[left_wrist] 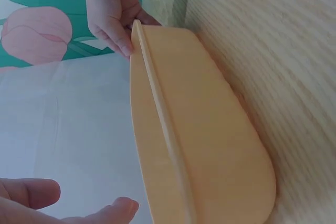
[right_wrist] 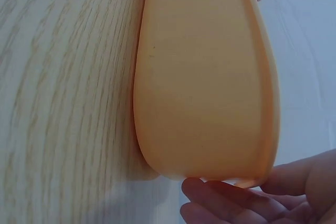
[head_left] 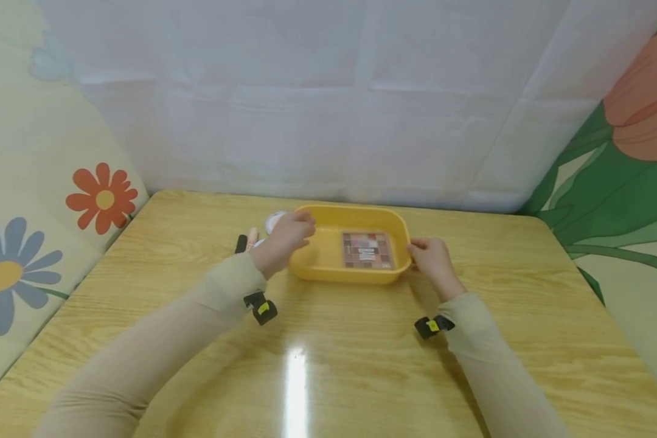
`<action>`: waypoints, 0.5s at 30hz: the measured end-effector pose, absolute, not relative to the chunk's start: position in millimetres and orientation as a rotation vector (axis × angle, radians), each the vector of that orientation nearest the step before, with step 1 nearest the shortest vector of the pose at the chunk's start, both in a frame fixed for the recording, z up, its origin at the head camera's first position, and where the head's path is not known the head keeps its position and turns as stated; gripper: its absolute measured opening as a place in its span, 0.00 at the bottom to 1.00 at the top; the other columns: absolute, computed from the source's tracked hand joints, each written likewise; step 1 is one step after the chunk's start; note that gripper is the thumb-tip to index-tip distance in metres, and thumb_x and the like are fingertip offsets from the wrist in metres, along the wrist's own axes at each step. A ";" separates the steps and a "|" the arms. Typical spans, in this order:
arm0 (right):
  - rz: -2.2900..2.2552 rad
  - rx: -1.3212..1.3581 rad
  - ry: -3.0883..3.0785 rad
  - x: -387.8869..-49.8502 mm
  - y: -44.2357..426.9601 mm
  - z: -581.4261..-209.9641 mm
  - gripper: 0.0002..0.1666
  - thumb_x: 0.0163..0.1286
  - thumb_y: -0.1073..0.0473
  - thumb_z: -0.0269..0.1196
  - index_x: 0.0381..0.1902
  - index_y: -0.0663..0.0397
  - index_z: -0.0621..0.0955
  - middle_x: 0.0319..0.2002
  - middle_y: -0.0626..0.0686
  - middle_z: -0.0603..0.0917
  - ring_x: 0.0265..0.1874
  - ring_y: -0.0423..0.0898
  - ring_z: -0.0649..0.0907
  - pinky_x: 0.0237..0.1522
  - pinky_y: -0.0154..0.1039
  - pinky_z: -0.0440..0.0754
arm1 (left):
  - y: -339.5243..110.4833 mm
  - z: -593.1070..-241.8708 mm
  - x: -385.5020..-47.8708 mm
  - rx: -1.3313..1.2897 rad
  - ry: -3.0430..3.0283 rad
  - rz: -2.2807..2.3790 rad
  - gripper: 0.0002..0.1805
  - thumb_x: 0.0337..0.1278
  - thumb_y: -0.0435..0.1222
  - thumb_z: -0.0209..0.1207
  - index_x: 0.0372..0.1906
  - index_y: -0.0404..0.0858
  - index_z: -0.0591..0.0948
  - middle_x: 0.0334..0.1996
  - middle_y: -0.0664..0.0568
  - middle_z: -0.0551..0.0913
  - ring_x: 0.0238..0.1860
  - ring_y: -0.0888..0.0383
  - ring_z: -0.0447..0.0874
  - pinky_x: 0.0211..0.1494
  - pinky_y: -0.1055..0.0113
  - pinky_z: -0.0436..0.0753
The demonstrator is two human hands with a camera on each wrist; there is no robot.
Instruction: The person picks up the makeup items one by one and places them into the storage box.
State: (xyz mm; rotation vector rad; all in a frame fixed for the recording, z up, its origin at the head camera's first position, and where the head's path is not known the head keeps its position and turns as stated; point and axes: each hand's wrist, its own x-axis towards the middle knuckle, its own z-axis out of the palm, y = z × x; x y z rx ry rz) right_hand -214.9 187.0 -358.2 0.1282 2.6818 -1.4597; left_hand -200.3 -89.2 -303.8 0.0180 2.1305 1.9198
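A yellow plastic tray (head_left: 350, 277) stands on the table with a flat square eyeshadow palette (head_left: 368, 250) in its right half. At the tray's right end my right hand (head_left: 434, 264) pinches the rim; in the right wrist view the thumb is at the rim and the fingers (right_wrist: 220, 203) lie against the outer wall. My left hand (head_left: 281, 240) is over the tray's left end, its fingers extended. Thumb and fingertips (left_wrist: 123, 205) are apart in the left wrist view, with nothing between them, beside the tray wall (left_wrist: 220, 124).
Left of the tray, partly behind my left hand, lie a black tube (head_left: 241, 244), a pale pink tube (head_left: 253, 236) and a round white item (head_left: 274, 219). A white cloth (head_left: 328, 121) hangs behind the wooden table (head_left: 361, 359). Flower-patterned panels (head_left: 22, 182) flank it.
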 end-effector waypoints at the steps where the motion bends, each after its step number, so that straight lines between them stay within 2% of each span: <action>1: -1.455 0.123 2.687 -215.4 187.0 -358.5 0.22 0.75 0.66 0.49 0.59 0.79 0.72 0.55 0.74 0.76 0.41 0.53 0.81 0.40 0.43 0.86 | -92.0 -303.1 -200.5 0.034 2.148 1.908 0.32 0.65 0.25 0.42 0.73 0.25 0.51 0.70 0.31 0.58 0.71 0.40 0.58 0.72 0.51 0.63; 5: -1.437 0.099 2.708 -216.7 186.9 -359.3 0.21 0.74 0.66 0.50 0.57 0.80 0.73 0.52 0.74 0.77 0.35 0.48 0.81 0.38 0.42 0.86 | -99.7 -299.7 -202.7 0.010 2.186 1.898 0.32 0.67 0.27 0.43 0.74 0.27 0.51 0.71 0.33 0.58 0.71 0.42 0.58 0.72 0.53 0.63; 15: -1.426 0.093 2.706 -217.6 188.1 -359.0 0.21 0.75 0.66 0.50 0.57 0.80 0.73 0.51 0.74 0.78 0.36 0.50 0.81 0.38 0.43 0.86 | -105.2 -294.8 -207.4 -0.161 2.167 1.953 0.32 0.67 0.26 0.44 0.74 0.31 0.52 0.72 0.37 0.59 0.71 0.44 0.58 0.73 0.54 0.60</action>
